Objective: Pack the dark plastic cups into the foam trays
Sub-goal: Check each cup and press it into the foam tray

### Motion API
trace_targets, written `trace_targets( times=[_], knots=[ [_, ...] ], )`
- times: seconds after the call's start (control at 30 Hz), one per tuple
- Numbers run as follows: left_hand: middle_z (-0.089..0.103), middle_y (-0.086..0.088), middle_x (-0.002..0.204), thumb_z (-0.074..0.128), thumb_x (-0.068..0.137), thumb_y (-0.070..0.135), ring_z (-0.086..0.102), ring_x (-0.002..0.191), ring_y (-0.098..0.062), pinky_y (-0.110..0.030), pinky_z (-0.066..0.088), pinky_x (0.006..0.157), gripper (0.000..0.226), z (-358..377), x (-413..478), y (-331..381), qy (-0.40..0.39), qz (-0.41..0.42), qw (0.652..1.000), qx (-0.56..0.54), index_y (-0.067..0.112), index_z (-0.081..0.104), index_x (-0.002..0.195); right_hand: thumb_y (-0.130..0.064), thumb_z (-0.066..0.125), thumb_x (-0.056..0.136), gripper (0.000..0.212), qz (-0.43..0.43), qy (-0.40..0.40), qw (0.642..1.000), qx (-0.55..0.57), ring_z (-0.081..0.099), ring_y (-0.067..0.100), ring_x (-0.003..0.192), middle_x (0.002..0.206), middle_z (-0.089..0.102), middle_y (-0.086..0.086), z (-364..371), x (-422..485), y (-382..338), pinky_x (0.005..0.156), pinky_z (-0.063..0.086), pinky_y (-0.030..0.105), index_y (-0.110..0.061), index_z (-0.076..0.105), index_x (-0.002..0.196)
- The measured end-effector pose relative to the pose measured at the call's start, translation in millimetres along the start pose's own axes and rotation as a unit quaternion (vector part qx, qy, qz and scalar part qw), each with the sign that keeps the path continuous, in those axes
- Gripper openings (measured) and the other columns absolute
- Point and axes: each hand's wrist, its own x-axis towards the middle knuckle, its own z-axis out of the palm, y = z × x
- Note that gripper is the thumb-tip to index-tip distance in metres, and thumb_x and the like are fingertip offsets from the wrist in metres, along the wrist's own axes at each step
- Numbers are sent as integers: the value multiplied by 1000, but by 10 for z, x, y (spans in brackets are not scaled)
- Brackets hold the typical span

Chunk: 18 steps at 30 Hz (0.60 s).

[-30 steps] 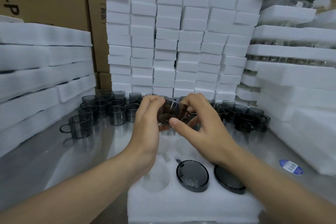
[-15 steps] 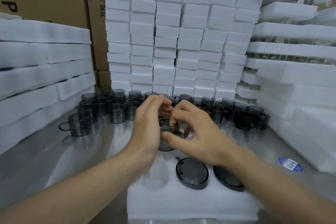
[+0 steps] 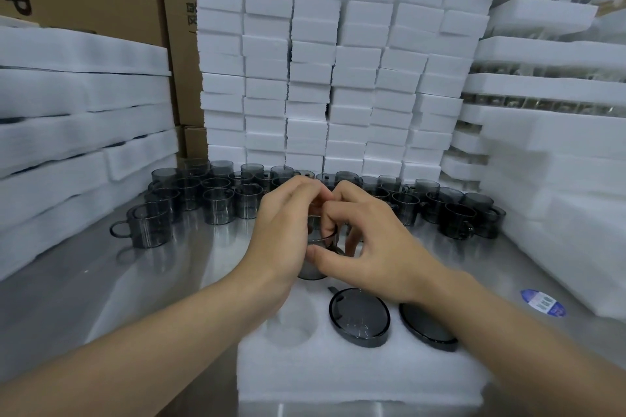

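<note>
A white foam tray (image 3: 355,372) with round holes lies in front of me on the steel table. Two dark cups (image 3: 359,316) (image 3: 427,328) sit upside down in its near holes, bases showing. Both hands hold a third dark cup (image 3: 313,262) upright over a far hole of the tray. My left hand (image 3: 283,237) wraps its left side, and my right hand (image 3: 369,244) pinches its rim with thumb and fingers. The cup's lower part is partly hidden by the hands. One near hole (image 3: 291,327) on the left is empty.
Several loose dark cups (image 3: 216,200) stand in rows at the back of the table, one lone cup (image 3: 145,225) at the left. Stacks of white foam blocks (image 3: 321,61) rise behind, foam trays (image 3: 78,132) left and right (image 3: 559,152). A blue sticker (image 3: 542,302) lies at the right.
The cup was tilted and raised between both hands; it has come down upright onto the far part of the foam tray, with both hands still on it.
</note>
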Motion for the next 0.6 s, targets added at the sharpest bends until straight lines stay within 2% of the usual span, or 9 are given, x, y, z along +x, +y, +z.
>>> trace_targets(
  times=[0.1,0.23,0.33,0.6],
  knots=[
    [62,-9,78,55,101,11,64,69,-13,-21,51,47,21,4,-4,-12,-9,-4,1000,0,3,67,85,-51,74,76,35,1,1,1000,11,57,16,84,93,51,-4,6,-2,1,72,49,25,-20,59,74],
    [61,-14,79,58,101,11,62,69,-16,-24,53,50,20,6,18,-49,-11,-5,1000,10,1,64,85,-48,75,74,30,-1,7,1000,12,59,15,82,90,52,-8,14,0,5,70,42,13,-22,59,73],
    [60,-14,78,57,101,9,61,70,-17,-23,53,53,20,10,39,-59,-11,3,1000,21,0,63,84,-49,74,74,31,0,9,1000,11,59,15,81,89,52,-7,17,-3,7,69,41,13,-23,59,73],
    [56,-11,74,53,99,7,58,71,-20,-22,47,49,21,1,43,-51,-17,-15,999,37,-1,59,81,-54,68,76,30,12,-13,1000,-12,55,14,82,87,52,-6,21,7,6,68,38,15,-24,59,76]
  ],
)
